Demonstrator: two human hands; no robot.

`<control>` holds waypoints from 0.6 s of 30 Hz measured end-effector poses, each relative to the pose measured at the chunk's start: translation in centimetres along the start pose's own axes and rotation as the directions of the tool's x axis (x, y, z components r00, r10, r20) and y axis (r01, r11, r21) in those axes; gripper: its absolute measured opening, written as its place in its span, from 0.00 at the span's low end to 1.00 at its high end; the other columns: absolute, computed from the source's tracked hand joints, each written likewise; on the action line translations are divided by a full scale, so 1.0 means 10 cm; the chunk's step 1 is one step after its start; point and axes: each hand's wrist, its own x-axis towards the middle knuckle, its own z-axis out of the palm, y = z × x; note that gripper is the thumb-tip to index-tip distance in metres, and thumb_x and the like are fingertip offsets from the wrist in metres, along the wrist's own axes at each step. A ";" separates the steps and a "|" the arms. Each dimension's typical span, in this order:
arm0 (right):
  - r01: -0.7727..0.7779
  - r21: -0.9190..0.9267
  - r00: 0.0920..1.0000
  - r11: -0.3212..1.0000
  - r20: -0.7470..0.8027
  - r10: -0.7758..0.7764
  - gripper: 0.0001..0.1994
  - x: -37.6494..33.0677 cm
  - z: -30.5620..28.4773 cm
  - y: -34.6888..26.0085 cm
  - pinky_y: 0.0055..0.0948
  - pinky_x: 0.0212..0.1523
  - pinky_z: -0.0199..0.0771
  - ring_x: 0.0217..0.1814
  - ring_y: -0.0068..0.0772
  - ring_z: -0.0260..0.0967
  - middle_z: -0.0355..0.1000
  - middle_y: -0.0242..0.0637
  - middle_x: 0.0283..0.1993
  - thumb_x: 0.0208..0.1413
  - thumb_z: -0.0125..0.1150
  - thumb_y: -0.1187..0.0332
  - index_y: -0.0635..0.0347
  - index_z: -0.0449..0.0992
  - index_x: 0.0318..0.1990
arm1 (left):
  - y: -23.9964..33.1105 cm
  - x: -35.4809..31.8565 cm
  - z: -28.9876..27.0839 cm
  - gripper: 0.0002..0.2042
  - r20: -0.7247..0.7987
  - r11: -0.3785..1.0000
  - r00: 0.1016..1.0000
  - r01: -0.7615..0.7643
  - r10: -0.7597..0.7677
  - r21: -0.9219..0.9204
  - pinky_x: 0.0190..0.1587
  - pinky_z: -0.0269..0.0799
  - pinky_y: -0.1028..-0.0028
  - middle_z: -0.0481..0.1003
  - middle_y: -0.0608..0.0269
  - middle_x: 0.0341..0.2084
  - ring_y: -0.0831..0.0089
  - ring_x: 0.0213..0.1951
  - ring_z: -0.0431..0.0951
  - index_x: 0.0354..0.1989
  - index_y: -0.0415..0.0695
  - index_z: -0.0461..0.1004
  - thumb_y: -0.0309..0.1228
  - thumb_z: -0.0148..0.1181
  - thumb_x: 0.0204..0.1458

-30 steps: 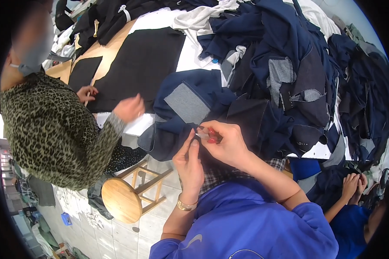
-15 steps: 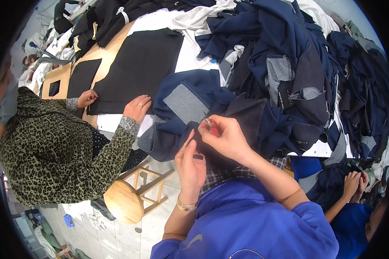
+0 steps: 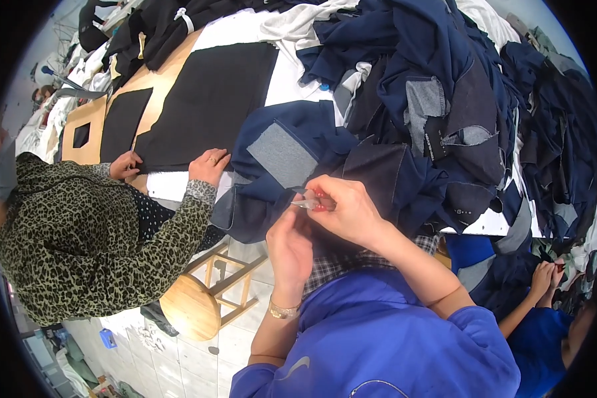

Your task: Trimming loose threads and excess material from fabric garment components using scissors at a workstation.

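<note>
In my right hand (image 3: 350,211) is a small pair of thread snips (image 3: 305,203) with red handles; the fingers are wrapped round it and the metal blades point left. Just below the blades, my left hand (image 3: 290,255) is closed, its fingertips at the edge of a navy garment piece (image 3: 265,215). Part of that edge is hidden by my fingers. A light grey-blue patch (image 3: 282,154) shows on the navy cloth just beyond the hands. Dark fabric also hangs over my lap, under my right hand.
A heap of navy garments (image 3: 418,40) covers the table ahead and to the right. At left, a person in a leopard-print top (image 3: 106,245) rests both hands on black cloth (image 3: 212,99). A wooden stool (image 3: 189,308) stands below. At lower right another person's hands (image 3: 544,282) handle dark cloth.
My right hand has turned the snips, so the blades now point left, over my left fingertips. My left fingers have curled in, and the dark band seen on them is now hidden.
</note>
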 end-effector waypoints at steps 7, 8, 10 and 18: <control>0.004 0.035 0.991 0.999 0.132 -0.009 0.09 -0.06 -0.09 0.07 0.21 0.22 0.66 0.22 0.21 0.67 0.69 0.35 0.23 0.41 0.61 0.79 0.65 0.72 0.33 | -0.03 0.07 -0.03 0.13 -0.085 0.971 0.970 0.220 -0.228 -0.089 0.39 0.65 0.79 0.73 0.67 0.31 0.81 0.35 0.70 0.36 0.41 0.72 0.39 0.51 0.57; 0.011 0.060 0.991 0.998 0.132 -0.019 0.09 -0.07 -0.10 0.07 0.20 0.22 0.66 0.21 0.18 0.65 0.69 0.33 0.22 0.41 0.61 0.79 0.65 0.72 0.33 | -0.02 0.07 0.03 0.11 -0.065 0.980 0.977 0.201 -0.201 -0.008 0.38 0.65 0.80 0.73 0.68 0.29 0.81 0.34 0.70 0.36 0.41 0.73 0.37 0.51 0.57; -0.023 0.092 0.994 0.995 0.108 0.013 0.08 -0.11 -0.08 0.11 0.19 0.23 0.65 0.22 0.16 0.63 0.68 0.32 0.22 0.42 0.61 0.79 0.65 0.72 0.33 | -0.03 0.07 0.08 0.10 -0.092 0.979 0.976 0.199 -0.195 0.035 0.36 0.64 0.81 0.72 0.69 0.27 0.82 0.31 0.70 0.34 0.42 0.73 0.36 0.51 0.57; -0.271 0.226 0.956 0.936 0.176 0.234 0.05 -0.16 -0.10 0.14 0.14 0.27 0.64 0.27 0.09 0.61 0.70 0.26 0.24 0.47 0.59 0.77 0.66 0.73 0.33 | -0.02 0.05 0.11 0.09 -0.127 0.979 0.975 0.193 -0.183 0.070 0.27 0.54 0.83 0.68 0.76 0.20 0.88 0.23 0.61 0.31 0.44 0.73 0.36 0.55 0.55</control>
